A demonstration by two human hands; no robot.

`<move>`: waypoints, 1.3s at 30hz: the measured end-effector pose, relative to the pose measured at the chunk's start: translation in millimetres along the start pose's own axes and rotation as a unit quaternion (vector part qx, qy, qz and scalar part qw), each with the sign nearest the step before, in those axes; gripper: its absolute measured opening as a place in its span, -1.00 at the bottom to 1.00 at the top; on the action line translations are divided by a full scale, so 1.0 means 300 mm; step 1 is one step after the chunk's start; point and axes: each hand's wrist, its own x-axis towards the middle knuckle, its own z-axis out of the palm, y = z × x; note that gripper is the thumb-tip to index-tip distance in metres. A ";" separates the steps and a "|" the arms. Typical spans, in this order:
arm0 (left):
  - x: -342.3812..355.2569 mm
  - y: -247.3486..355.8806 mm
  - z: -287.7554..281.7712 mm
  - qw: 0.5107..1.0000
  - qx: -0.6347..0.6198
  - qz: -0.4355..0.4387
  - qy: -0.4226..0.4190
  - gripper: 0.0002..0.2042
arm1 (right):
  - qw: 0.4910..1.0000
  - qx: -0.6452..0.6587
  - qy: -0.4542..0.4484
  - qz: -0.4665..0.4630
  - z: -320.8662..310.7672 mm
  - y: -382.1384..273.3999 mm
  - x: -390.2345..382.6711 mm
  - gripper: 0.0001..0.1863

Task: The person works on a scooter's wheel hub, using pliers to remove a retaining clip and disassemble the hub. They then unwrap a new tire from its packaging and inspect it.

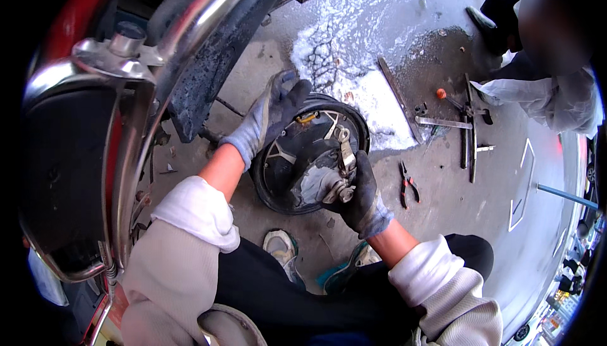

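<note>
Right hand (361,195) clamps the metal lever (346,152), seemingly adjusting it; left hand (270,111) apart, grip unclear, should steady the wheel (305,142) between.

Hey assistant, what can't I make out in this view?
In the head view:
Round black part: far side, facing away.
Its upper left rim: partly behind the left hand.
Right hand: full grip, partly behind the metal fitting.
Other person: upper body blurred.
Red vehicle: cut off by the picture's dark rim.
</note>
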 end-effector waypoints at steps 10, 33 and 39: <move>0.149 0.077 -0.037 0.948 0.315 -0.042 0.018 -0.62 | 0.588 -0.753 0.151 -0.253 -0.120 -0.559 -0.067 -0.62; 0.083 0.248 -0.094 0.831 0.532 -0.099 0.131 -0.23 | 0.848 -0.320 0.351 0.234 -0.450 1.444 -1.268 -0.48; -0.135 0.209 -0.021 0.749 0.591 -0.297 -0.025 -0.42 | 0.852 -0.238 0.366 0.289 -0.205 1.184 -1.386 -0.44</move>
